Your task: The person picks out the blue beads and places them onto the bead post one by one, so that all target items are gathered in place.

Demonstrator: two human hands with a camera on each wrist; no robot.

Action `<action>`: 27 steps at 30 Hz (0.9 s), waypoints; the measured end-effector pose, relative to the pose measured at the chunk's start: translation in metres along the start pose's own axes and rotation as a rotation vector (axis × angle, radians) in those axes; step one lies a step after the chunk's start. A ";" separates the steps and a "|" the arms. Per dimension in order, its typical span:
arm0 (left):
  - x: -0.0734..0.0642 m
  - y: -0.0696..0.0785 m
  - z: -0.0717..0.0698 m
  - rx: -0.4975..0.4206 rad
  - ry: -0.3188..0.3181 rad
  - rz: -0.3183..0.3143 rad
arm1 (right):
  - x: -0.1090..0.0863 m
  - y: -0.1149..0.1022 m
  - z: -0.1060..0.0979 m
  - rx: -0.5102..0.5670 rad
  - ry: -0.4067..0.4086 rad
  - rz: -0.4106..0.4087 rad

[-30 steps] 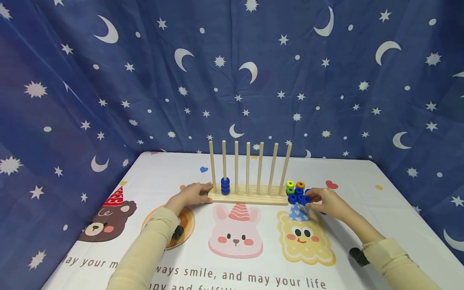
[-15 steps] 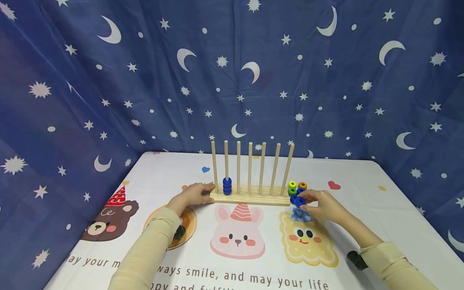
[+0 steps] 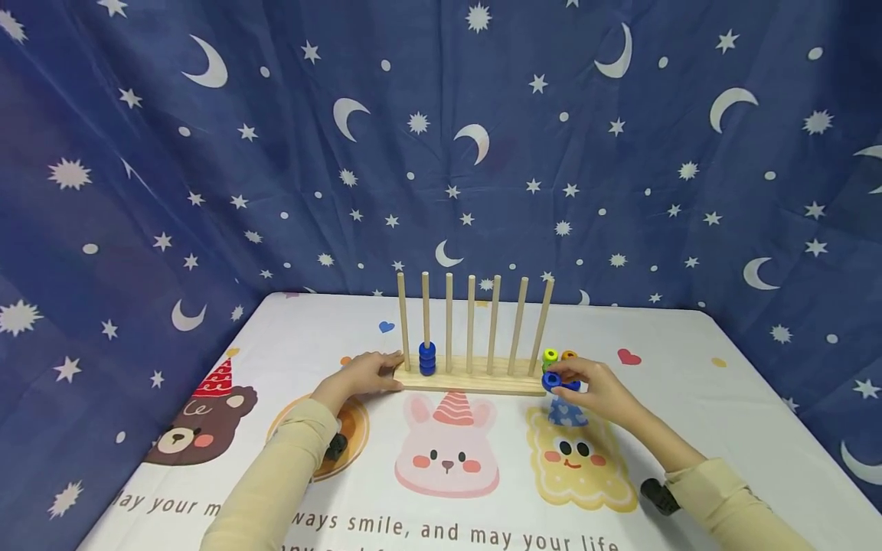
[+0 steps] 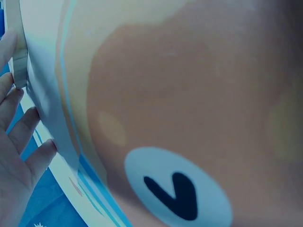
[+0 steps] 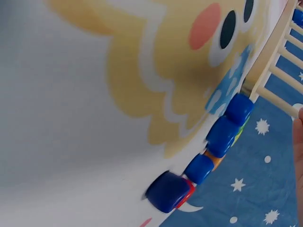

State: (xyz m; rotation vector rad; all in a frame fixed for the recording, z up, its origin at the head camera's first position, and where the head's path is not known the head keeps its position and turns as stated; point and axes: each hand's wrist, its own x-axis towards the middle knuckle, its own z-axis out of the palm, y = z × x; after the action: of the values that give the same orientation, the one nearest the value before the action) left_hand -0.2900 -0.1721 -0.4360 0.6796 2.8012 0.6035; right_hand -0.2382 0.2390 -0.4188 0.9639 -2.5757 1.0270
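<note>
My left hand (image 3: pixel 365 373) grips the left end of a wooden peg rack (image 3: pixel 475 378), thumb in front and fingers behind; in the left wrist view the other fingers of this hand (image 4: pixel 19 156) spread away from the rack. Several upright pegs stand on the base. Blue beads (image 3: pixel 427 359) are stacked low on the second peg from the left. At the rack's right end, my right hand (image 3: pixel 598 389) pinches a blue bead (image 3: pixel 550 382) between thumb and fingers. In the right wrist view, only an edge of this hand (image 5: pixel 298 161) shows.
Right of the rack sit loose beads: yellow-green (image 3: pixel 550 356), orange (image 3: pixel 568 355), and blue (image 5: pixel 222 136), partly hidden by my right hand in the head view. A printed white cloth (image 3: pixel 448 513) covers the table. A starry blue curtain (image 3: pixel 386 153) hangs behind.
My right hand has moved left with the blue bead, from the loose beads toward the rack's right end. My left hand stays on the rack's left end.
</note>
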 end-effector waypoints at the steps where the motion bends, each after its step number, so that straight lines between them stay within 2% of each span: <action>1: -0.001 0.000 0.001 -0.001 -0.001 0.003 | 0.001 -0.001 0.002 0.006 0.005 -0.009; 8: -0.001 -0.002 0.004 -0.002 0.011 0.027 | 0.007 -0.012 0.010 0.061 0.022 -0.003; 17: 0.000 -0.003 0.003 0.000 0.013 0.020 | 0.024 -0.029 0.023 0.071 0.022 -0.001; 24: -0.001 -0.001 0.001 0.006 0.017 0.016 | 0.037 -0.041 0.034 0.074 0.054 -0.058; 27: 0.000 0.000 0.000 0.003 0.013 0.013 | 0.042 -0.046 0.037 0.075 0.069 -0.057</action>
State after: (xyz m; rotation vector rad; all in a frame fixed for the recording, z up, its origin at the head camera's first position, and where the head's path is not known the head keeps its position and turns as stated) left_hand -0.2894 -0.1719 -0.4362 0.6978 2.8125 0.6090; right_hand -0.2387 0.1681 -0.4041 0.9957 -2.4558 1.1280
